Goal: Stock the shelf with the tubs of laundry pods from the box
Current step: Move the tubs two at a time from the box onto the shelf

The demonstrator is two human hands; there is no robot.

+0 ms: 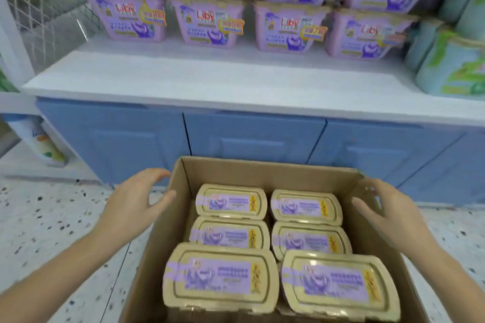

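Note:
An open cardboard box [244,169] stands on the floor below the shelf. Inside it lie several tubs of laundry pods [221,276] with beige lids and purple labels, packed in two columns. My left hand [136,202] hovers just outside the box's left wall, fingers spread and loosely bent, holding nothing. My right hand [385,207] is at the box's right wall, fingers relaxed, also with nothing in it. More purple tubs [212,23] stand stacked in two layers at the back of the white shelf [183,81].
Blue cabinet doors [252,136] run under the shelf, right behind the box. Pale blue and green packs [454,65] fill the shelf's right end. A wire mesh panel [34,5] closes the left side. A bottle [44,144] stands on the speckled floor at left.

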